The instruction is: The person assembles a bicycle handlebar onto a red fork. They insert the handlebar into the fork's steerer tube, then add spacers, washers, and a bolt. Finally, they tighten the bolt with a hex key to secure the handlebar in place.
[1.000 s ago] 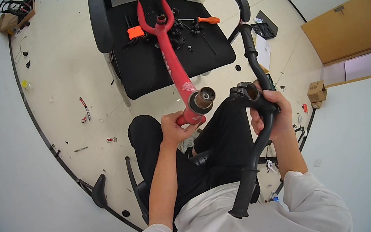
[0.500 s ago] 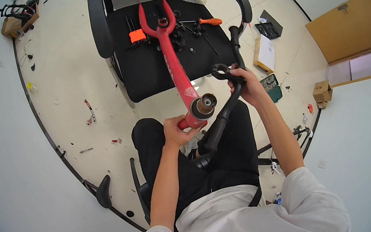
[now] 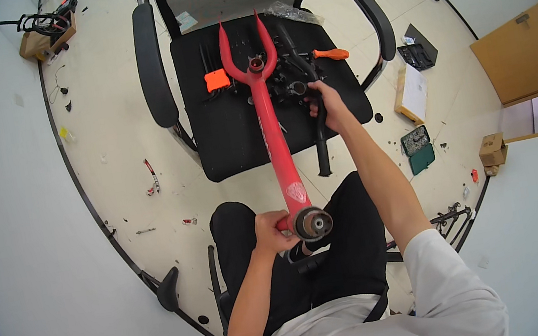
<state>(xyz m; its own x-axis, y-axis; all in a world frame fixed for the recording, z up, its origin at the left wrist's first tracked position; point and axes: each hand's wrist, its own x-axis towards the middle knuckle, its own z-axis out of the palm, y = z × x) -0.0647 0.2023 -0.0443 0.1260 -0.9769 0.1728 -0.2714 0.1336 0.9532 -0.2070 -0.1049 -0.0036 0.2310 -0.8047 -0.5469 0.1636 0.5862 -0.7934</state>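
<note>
My left hand (image 3: 271, 233) is closed around the near end of a red bicycle frame (image 3: 273, 135), beside a dark metal bearing end. The frame's long tube runs away from me, and its forked end lies over the black chair seat (image 3: 228, 153). My right hand (image 3: 328, 104) grips a black handlebar (image 3: 323, 149) with a round clamp, held low along the right part of the seat; its near end juts past the seat's front edge. Around the fork sit an orange hex key holder (image 3: 217, 80), small black parts and an orange-handled screwdriver (image 3: 332, 54).
Armrests (image 3: 154, 66) flank the seat, and crumpled clear plastic (image 3: 294, 13) lies at its back. On the floor are a green case (image 3: 418, 148), a white-topped box (image 3: 411, 96), a black bicycle saddle (image 3: 168, 289) and scattered small parts. A cardboard box (image 3: 493, 150) stands by the right wall.
My right hand has carried the handlebar away from me, from above my right knee to the chair seat. My left hand still holds the frame, whose near end now sits lower in view.
</note>
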